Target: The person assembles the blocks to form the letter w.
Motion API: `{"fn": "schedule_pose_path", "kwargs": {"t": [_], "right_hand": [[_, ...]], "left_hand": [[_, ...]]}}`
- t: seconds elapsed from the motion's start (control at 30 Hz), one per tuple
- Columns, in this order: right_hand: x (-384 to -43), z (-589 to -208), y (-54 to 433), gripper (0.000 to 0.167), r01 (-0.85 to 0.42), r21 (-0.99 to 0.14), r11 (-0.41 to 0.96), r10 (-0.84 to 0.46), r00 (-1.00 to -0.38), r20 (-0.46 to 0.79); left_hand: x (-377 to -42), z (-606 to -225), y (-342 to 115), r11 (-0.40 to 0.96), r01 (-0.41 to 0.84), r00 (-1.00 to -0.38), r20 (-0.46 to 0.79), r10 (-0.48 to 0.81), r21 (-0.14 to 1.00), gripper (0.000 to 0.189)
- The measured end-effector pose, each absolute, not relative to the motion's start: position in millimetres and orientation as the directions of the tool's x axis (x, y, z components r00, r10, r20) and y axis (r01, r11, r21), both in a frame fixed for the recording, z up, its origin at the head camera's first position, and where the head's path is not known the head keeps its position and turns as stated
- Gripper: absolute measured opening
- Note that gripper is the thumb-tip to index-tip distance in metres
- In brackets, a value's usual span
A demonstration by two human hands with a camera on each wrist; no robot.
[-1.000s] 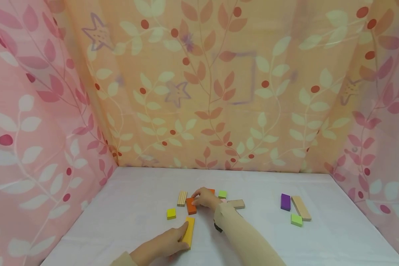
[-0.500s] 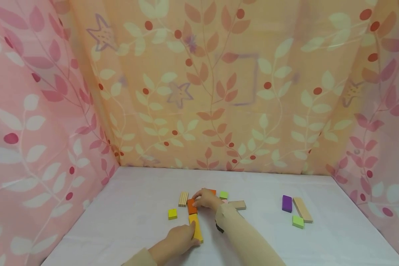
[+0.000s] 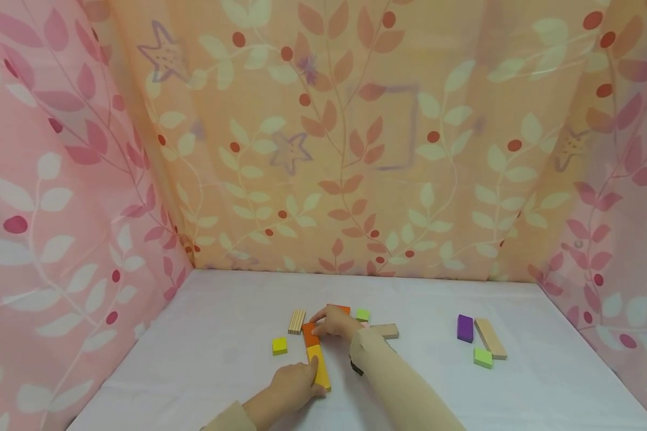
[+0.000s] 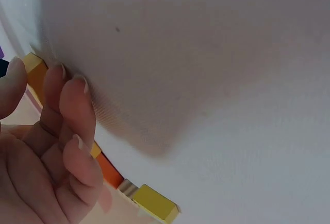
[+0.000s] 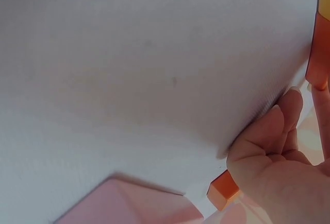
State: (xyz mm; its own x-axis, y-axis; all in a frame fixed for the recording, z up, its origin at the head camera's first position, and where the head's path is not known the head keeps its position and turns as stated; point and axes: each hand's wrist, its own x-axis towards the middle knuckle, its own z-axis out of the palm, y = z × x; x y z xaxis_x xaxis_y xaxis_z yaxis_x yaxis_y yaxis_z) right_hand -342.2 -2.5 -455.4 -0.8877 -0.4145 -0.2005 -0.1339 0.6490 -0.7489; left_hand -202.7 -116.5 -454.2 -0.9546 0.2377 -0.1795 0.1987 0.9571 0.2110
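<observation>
In the head view, my left hand (image 3: 291, 386) pinches a long yellow block (image 3: 315, 354), thumb along its upper face. The block's far end meets the near end of an orange block (image 3: 310, 336), so the two form one line on the white table. My right hand (image 3: 338, 320) holds the orange block by its far end and right side with fingertips. In the right wrist view a finger reaches the end of the orange block (image 5: 320, 51), while other fingers curl against the cloth. The left wrist view shows the yellow block (image 4: 35, 77) between thumb and fingers.
Left of the line lie a small yellow block (image 3: 280, 346) and a striped block (image 3: 296, 321). Behind my right hand are another orange block (image 3: 345, 309), a green block (image 3: 362, 315) and a wooden one (image 3: 386, 331). Farther right are purple (image 3: 465, 328), wooden (image 3: 490, 339) and green (image 3: 483, 358) blocks.
My left hand has slid the long yellow block forward against the orange block and swung its near end to the right. My right hand has stayed at the orange block.
</observation>
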Motion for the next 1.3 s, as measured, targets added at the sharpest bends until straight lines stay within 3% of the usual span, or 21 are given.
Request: {"fn": "schedule_pose_path", "kwargs": {"t": [1.3], "right_hand": [[-338.3, -451.2, -1.7, 0.026, -0.172, -0.713, 0.679, -0.452, -0.864, -0.222]], "left_hand": [[-201.0, -453.0, -117.5, 0.956, 0.176, -0.954, -0.201, 0.225, 0.236, 0.066]]}}
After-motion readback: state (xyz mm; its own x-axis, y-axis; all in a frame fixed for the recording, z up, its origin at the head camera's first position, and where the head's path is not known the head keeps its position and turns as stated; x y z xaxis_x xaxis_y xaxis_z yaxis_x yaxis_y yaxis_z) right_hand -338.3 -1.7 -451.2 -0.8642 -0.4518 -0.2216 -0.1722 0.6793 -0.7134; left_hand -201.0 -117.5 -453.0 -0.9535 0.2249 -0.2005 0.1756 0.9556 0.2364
